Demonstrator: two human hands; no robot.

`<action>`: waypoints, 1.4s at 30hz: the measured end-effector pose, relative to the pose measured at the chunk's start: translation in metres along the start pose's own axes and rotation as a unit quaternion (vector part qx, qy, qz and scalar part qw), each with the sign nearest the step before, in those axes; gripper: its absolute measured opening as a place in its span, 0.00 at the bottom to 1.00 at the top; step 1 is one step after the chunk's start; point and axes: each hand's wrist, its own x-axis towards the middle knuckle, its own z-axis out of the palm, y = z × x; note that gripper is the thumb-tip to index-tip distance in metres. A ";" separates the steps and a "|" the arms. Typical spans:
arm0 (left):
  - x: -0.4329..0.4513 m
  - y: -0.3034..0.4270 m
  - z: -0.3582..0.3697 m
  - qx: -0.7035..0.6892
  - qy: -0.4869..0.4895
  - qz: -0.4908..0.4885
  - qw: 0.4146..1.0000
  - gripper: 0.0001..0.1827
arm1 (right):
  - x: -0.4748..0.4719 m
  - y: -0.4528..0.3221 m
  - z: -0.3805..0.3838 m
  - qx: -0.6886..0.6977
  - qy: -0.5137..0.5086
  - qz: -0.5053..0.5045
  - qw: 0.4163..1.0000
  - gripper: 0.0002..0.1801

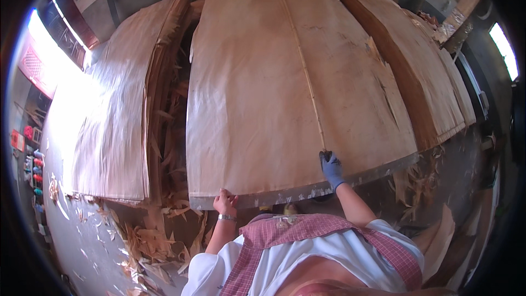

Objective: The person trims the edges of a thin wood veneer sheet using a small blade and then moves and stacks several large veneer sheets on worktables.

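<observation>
A broad wood veneer sheet point(263, 90) lies flat before me on a table with a grey front edge point(361, 177). My right hand point(332, 168), in a blue work glove with dark fingers, is closed around the near end of a long thin bamboo stick point(309, 82). The stick runs away from me across the sheet towards its far edge. My bare left hand point(225, 202), with a metal watch band at the wrist, touches the sheet's near edge at the left. Splits and a ragged tear point(384, 86) mark the sheet's right side.
Stacks of veneer stand to the left point(115, 119) and right point(411, 61). Torn veneer scraps point(152, 242) litter the floor at the left, and more strips point(423, 176) hang or lie at the right. A wooden post point(460, 16) rises at the far right.
</observation>
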 end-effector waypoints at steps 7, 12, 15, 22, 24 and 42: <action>-0.035 0.035 -0.045 0.086 0.010 0.025 0.996 0.11 | -0.021 -0.062 -0.021 0.022 0.165 -0.162 0.973 0.28; -0.003 0.096 -0.076 0.111 -0.043 0.143 0.983 0.12 | -0.051 -0.156 0.042 0.007 0.127 -0.219 0.967 0.27; 0.040 0.158 -0.074 0.118 -0.074 0.180 0.974 0.08 | -0.068 -0.234 0.087 0.046 0.066 -0.252 0.964 0.27; 0.195 0.287 -0.105 0.153 -0.139 0.106 0.972 0.14 | -0.069 -0.331 0.191 -0.081 0.149 -0.172 0.970 0.28; 0.232 0.331 -0.123 0.197 -0.130 0.093 0.967 0.16 | -0.074 -0.341 0.182 -0.040 0.078 -0.101 0.991 0.28; 0.555 0.463 0.411 0.404 -0.293 0.286 0.818 0.38 | -0.045 -0.360 0.201 0.023 0.060 0.001 0.998 0.26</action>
